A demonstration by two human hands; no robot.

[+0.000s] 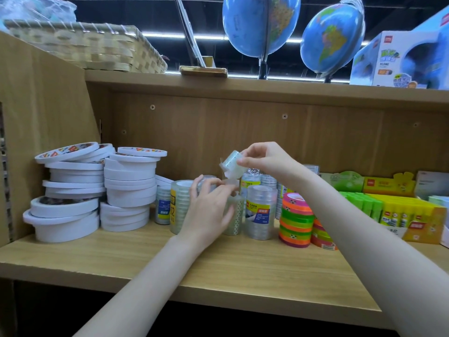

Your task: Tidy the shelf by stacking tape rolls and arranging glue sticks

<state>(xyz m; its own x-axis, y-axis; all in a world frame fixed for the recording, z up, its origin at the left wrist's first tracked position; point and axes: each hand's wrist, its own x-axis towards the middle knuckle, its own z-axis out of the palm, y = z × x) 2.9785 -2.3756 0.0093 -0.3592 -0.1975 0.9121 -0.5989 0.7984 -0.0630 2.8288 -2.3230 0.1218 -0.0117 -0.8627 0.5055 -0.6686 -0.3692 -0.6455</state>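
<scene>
My right hand (264,160) pinches a small wrapped pack of clear tape (232,164), tilted in the air above the middle of the shelf (218,268). Below it, my left hand (209,210) curls its fingers round the top of an upright clear tape pack (233,215), partly hiding it. More clear tape tubes (261,215) stand around it. White tape rolls (73,190) are stacked unevenly at the left. Orange and green tape rolls (296,220) are stacked at the right. Glue sticks fill green (362,205) and yellow boxes (413,220) further right.
A wooden side panel (43,98) closes the shelf at the left, and the back panel (243,132) stands behind the tapes. On the upper shelf sit a woven basket (85,45), two globes (261,23) and a boxed globe (401,59).
</scene>
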